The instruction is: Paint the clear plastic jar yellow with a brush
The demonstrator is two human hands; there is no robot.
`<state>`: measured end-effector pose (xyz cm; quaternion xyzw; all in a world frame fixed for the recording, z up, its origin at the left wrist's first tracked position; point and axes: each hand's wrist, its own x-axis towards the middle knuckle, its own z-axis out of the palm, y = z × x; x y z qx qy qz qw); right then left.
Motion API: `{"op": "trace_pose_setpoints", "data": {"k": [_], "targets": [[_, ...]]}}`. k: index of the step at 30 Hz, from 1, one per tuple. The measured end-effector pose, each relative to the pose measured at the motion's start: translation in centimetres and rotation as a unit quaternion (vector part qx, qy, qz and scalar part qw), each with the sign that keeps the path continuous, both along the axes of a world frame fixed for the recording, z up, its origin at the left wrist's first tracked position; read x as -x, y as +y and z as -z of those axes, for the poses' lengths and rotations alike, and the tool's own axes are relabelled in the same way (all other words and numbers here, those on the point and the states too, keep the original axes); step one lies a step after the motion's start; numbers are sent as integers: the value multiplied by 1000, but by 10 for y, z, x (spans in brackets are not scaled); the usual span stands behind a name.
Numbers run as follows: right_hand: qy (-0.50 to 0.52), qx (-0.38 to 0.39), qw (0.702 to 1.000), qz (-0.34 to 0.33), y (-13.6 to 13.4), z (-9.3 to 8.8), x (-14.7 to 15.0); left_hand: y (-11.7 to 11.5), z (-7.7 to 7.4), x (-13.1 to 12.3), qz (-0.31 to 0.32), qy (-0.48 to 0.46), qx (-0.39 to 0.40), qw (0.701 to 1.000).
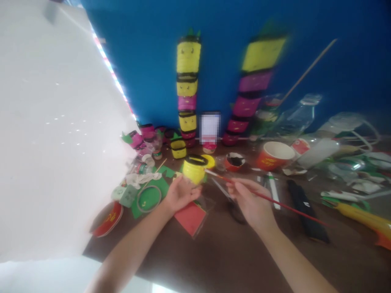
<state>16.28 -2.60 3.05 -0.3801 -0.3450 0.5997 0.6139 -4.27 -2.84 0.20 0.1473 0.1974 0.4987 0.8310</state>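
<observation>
My left hand [181, 194] is closed around the lower part of a yellow painted cup [194, 171] with a black rim, holding it up over the table. In my right hand [249, 200] I grip a thin red paintbrush [293, 209], pinched between thumb and fingers. Its pale tip reaches the right side of the yellow cup; whether it touches is blurred. Just behind the cup lies a round yellow paint container [209, 161]. A red cup with dark paint [234, 161] stands a little to its right. Beneath my left hand is a red paper sheet [192, 217].
Stacks of yellow and magenta painted cups [187, 87] rise against the blue wall. A red paper cup [276, 155], clear bottles [301, 116] and a black case [307, 211] fill the right side. Green paper [139, 209] and a tape roll [149, 199] lie left.
</observation>
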Motion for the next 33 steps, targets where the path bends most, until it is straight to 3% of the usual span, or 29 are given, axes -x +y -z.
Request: {"op": "trace_pose_setpoints", "data": {"k": [23,33], "targets": [[-18,-25,1000,-3,5,3,-4,0,-8,2,9,-76,83,994],[-11,-47,999,-4,6,-6,-9,-1,-8,2,13,-96,59,994]]}}
